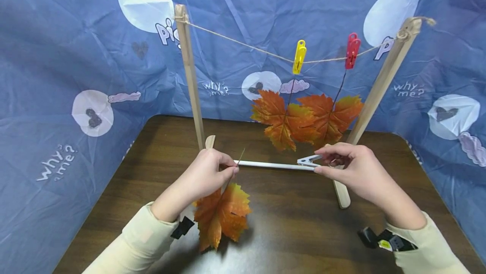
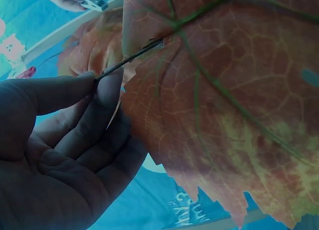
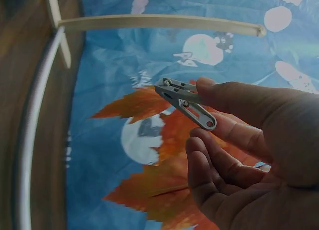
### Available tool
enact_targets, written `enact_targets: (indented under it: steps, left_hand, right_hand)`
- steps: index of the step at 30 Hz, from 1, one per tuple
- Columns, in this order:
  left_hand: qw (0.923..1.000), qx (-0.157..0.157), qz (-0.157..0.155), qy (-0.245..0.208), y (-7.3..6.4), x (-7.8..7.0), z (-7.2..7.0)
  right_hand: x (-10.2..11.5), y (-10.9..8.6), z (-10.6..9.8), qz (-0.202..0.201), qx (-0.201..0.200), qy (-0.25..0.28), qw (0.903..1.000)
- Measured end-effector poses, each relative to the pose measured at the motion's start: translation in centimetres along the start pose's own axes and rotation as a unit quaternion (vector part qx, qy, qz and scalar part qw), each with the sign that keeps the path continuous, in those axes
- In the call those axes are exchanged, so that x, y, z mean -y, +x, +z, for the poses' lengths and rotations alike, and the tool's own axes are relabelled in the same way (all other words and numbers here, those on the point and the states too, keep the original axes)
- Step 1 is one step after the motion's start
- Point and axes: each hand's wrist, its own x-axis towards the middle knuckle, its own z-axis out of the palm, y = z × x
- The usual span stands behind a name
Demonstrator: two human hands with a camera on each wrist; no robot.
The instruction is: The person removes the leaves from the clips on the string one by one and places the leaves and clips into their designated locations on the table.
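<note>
My left hand [image 1: 206, 172] pinches the thin dark stem [image 2: 130, 59] of an orange maple leaf [image 1: 222, 217] between thumb and forefinger; the leaf hangs below the fingers. In the left wrist view the leaf's veined underside [image 2: 219, 90] fills the right side. My right hand [image 1: 353, 168] holds a pale grey clothespin [image 1: 308, 161] by its handles, its tip pointing left. Overhead, a string [image 1: 243, 45] carries a yellow clothespin [image 1: 299, 57] and a red clothespin [image 1: 352, 51]. From each of these hangs a maple leaf by its stem, the left leaf [image 1: 282, 118] partly overlapping the right leaf [image 1: 334, 115].
The string is tied between a left wooden post [image 1: 191, 75] and a right wooden post [image 1: 385, 82], both on wooden feet [image 1: 342, 193]. A white rod [image 1: 269, 164] joins them low down. All stand on a brown table [image 1: 288, 227] before a blue printed cloth [image 1: 228, 8].
</note>
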Motion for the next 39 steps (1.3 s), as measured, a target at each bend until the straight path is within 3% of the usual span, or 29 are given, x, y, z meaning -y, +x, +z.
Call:
enact_targets:
  steps: [7,15,32,39]
  left_hand:
    - [0.9994,0.024,-0.024,-0.005,-0.3,0.3,1.0]
    - [0.9993,0.027,-0.002,0.024,-0.6,1.2,2.1]
    - [0.9972,0.066,-0.033,0.010,-0.7,2.1,4.5]
    - [0.9961,0.073,-0.039,0.029,-0.7,2.5,5.1]
  right_hand:
    - [-1.6,-0.8,1.6,0.030,0.003,0.007,0.9995]
    - [-3.6,-1.5,2.8,0.053,0.007,0.003,0.9986]
    - [-6.8,-2.1,4.8,0.068,0.023,-0.017,0.9973]
    - [-7.9,-2.3,5.6,0.073,0.026,-0.037,0.9963]
